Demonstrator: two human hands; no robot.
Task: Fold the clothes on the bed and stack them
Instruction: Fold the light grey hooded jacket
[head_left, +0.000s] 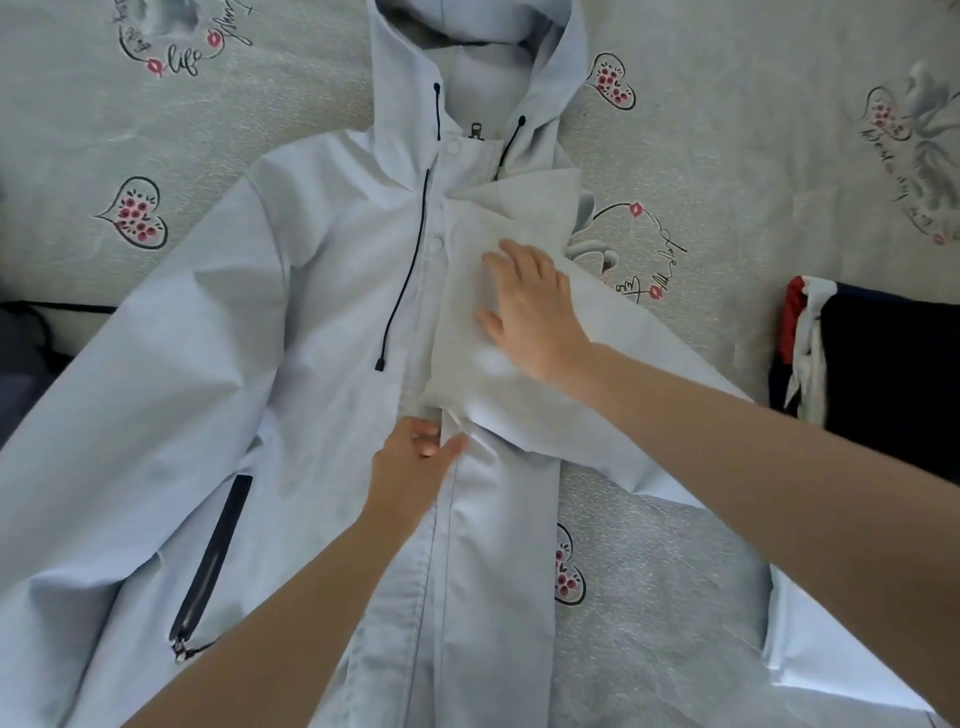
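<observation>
Right hand (530, 306) is lying flat, fingers straight, pressing the folded-in side of the pale hooded jacket (322, 322) spread lengthwise on the bed (701, 130); left hand (410, 462) is pinching the fold's edge beside the front placket, below it.

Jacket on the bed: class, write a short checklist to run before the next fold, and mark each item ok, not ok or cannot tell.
1. Jacket lies front up on the bed: ok.
2. Right-side sleeve folded in across the chest: ok.
3. Right hand presses that fold flat: ok.
4. Left hand pinches the front placket: ok.
5. Left-side sleeve folded in: not ok, it lies spread out.
6. Folded pile ready at the right edge: ok.
</observation>
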